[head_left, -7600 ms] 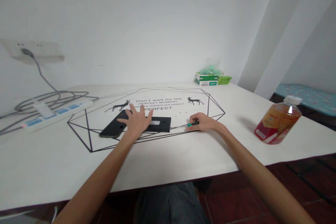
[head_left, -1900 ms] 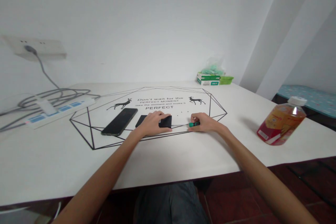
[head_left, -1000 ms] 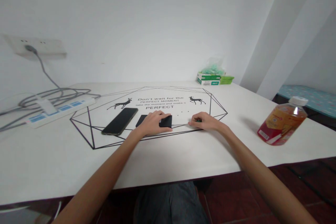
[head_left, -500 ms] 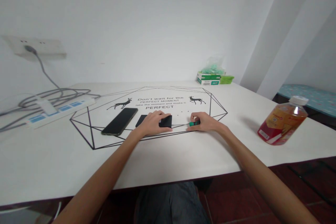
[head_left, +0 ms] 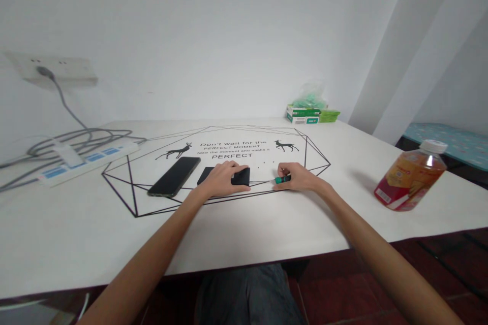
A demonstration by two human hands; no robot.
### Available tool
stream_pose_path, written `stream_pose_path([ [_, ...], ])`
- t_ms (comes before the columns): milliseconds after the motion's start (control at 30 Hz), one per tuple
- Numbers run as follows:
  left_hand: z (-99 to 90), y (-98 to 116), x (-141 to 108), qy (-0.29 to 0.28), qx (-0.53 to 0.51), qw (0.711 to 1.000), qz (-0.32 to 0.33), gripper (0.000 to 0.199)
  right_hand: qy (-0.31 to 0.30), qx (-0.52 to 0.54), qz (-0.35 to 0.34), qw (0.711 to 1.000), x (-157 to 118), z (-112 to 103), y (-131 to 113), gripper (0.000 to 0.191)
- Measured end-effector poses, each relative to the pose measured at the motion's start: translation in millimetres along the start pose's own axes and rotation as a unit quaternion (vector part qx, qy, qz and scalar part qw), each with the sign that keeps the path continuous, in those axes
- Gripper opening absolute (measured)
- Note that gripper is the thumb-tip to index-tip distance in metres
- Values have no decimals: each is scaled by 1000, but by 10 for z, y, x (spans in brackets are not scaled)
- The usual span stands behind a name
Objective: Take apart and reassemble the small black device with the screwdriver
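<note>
A flat black case-like object (head_left: pixel 241 177) lies on the table under my left hand (head_left: pixel 223 177). The thumb and fingers of that hand are closed around its sides, and the palm hides its middle. To the right, my right hand (head_left: pixel 295 176) pinches a small green-and-black cylinder (head_left: pixel 281 179) that looks like a battery. Its green end points left toward the black object, with a gap between the two. The curled fingers cover its right end. A black smartphone (head_left: pixel 174 176) lies screen up to the left of my left hand.
At the right stands a bottle of amber drink (head_left: pixel 410 176). A white power strip (head_left: pixel 91 161) and coiled grey cables (head_left: pixel 110 134) occupy the left. Green-and-white boxes (head_left: pixel 303 114) with a plastic bag (head_left: pixel 310 96) on top sit at the back. The table's front edge (head_left: pixel 259 262) is near my lap.
</note>
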State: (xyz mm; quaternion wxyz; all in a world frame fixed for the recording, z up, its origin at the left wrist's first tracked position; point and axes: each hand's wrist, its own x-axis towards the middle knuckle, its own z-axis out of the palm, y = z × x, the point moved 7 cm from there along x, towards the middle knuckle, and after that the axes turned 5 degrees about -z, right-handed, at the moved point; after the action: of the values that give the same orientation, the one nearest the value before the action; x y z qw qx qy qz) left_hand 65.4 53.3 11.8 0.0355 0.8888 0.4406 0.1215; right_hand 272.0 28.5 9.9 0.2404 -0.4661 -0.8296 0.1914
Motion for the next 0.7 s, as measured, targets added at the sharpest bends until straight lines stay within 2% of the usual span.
stream_pose_path([
  [133,12,-20,5,3,-5,1000,-1,75,0,14,-4,1000,-8,5,-23,41],
  [267,19,-27,5,3,-6,1000,-1,75,-15,4,-11,1000,-7,9,-28,51],
  [700,-12,-3,-7,22,-21,999,16,74,6,5,9,1000,-7,-28,-8,40],
])
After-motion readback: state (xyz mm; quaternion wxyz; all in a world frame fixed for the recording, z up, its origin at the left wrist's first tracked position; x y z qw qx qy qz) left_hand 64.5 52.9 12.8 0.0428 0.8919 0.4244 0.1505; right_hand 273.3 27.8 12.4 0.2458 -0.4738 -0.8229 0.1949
